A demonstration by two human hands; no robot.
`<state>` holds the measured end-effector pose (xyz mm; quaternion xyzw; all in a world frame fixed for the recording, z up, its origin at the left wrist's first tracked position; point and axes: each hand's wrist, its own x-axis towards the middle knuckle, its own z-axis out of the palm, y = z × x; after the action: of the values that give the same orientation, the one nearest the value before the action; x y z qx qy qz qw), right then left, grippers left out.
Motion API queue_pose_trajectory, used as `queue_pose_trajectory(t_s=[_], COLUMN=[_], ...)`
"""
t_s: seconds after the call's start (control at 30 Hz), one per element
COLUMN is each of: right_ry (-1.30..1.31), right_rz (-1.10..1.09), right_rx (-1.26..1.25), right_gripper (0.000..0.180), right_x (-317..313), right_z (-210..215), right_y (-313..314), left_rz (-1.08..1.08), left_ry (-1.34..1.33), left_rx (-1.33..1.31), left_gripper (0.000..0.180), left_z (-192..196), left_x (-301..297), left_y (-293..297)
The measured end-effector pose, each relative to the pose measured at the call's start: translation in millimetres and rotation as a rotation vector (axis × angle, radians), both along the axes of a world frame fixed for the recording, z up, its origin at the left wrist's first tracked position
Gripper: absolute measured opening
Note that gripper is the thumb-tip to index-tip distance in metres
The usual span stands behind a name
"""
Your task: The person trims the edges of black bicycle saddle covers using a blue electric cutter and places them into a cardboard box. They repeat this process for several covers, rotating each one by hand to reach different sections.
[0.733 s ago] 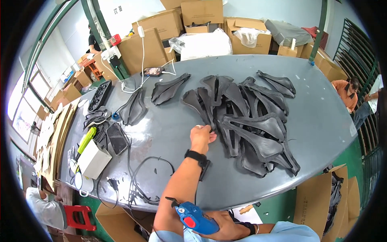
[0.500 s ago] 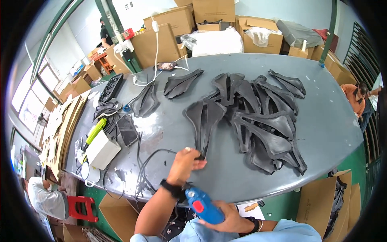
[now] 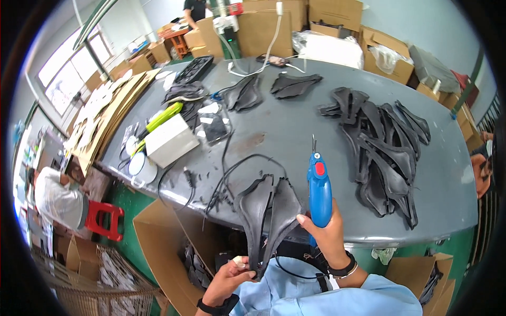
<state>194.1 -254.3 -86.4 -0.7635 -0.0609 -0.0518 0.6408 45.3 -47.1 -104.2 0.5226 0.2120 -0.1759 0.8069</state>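
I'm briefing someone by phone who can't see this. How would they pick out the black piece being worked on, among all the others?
Start at the big grey table, with its heap of black saddle-shaped covers at the right. Come to the near edge: one black saddle cover is lifted off the table. Unlike the piled ones, it is held by the left hand at its narrow end, beside the blue hand tool in the right hand.

The person wears a light blue shirt with long sleeves, a black watch on the wrist of the left hand (image 3: 227, 279), and a black band with a thin bracelet beside it at the right hand (image 3: 328, 239), fingers bare.
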Motion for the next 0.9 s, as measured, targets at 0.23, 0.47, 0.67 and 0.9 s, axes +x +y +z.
queue_pose_trajectory(t_s=[0.23, 0.47, 0.67, 0.9], right_ry=[0.098, -0.005, 0.134, -0.017], right_rz=[0.208, 0.138, 0.149, 0.201], right_rx=[-0.018, -0.265, -0.057, -0.078], right_gripper=[0.04, 0.046, 0.054, 0.057], right_x=[-10, -14, -12, -12], right_z=[16, -3, 15, 24], right_y=[33, 29, 40, 50], left_rz=[-0.217, 0.199, 0.43, 0.493], left_ry=[-0.284, -0.031, -0.25, -0.235], left_rx=[0.666, 0.075, 0.192, 0.418], left_gripper=[0.03, 0.028, 0.024, 0.023], left_z=[-16, -57, -23, -35], left_x=[-20, -44, -48, -52], left_y=[4, 9, 1, -10])
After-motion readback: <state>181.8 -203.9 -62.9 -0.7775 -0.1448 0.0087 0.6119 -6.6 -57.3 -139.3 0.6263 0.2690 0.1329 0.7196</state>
